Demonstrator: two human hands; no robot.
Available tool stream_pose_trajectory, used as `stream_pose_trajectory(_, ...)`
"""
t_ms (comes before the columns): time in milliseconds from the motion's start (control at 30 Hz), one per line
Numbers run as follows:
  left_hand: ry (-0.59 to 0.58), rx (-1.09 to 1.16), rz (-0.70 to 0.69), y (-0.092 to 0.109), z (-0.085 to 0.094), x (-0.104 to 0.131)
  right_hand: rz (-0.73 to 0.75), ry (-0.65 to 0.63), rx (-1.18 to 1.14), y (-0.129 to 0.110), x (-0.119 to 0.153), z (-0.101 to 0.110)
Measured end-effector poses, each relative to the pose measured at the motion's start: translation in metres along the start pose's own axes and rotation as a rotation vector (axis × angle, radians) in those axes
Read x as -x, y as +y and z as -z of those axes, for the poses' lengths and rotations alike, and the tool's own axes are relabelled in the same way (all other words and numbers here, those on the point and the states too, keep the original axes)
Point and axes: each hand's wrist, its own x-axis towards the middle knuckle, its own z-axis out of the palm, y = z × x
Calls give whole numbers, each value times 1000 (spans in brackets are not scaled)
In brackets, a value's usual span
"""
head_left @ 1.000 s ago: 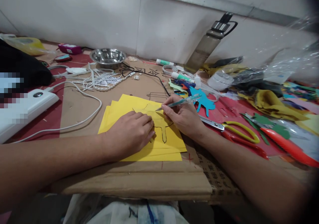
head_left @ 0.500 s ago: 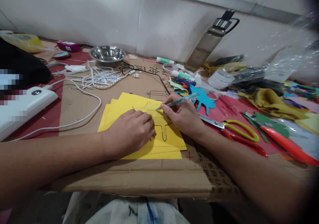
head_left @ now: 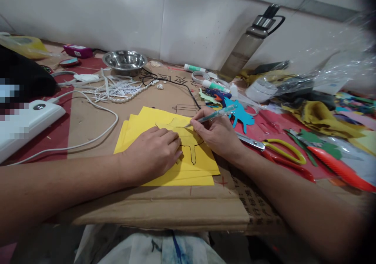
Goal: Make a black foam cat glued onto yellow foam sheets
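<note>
Several sheets of yellow paper (head_left: pixel 147 119) lie overlapped on flattened cardboard (head_left: pixel 164 207). The top sheet carries a dark outline with a leg-like shape, partly covered by my hands. My left hand (head_left: pixel 154 152) rests on the sheets, its fingers bent and together, pressing the paper. In my right hand (head_left: pixel 219 132) is a clear light-blue pen (head_left: pixel 219 113), pinched between thumb and fingers, its tip at the drawn line near the top of the sheet. Just right of this hand lies a blue paper cutout (head_left: pixel 241 113).
Red-and-yellow scissors (head_left: pixel 264 144) and an orange-red cutter (head_left: pixel 337 168) lie on the right. Behind are a metal bowl (head_left: pixel 125 61), glue sticks (head_left: pixel 194 67), tape rolls and a leaning bottle (head_left: pixel 243 46). A white power bank (head_left: pixel 32 127) with a cable is on the left.
The view has shifted slightly. The pen in my right hand has barely moved along the line, and my left hand stays on the paper.
</note>
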Motion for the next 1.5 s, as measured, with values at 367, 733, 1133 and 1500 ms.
stream_pose_trajectory(367, -26, -5, 5, 1, 1, -1, -34, 5, -19, 0, -1, 2)
stream_pose_trajectory(733, -34, -15, -4, 0, 2, -1, -25, 40, -7, 3, 0, 3)
stream_pose_trajectory(1133, -10, -17, -10, 0, 1, 0, -53, 58, 3, 1, 0, 4)
stream_pose_trajectory(1500, 4, -29, -26, 0, 1, 0, -109, 73, -20, 7, -2, 4)
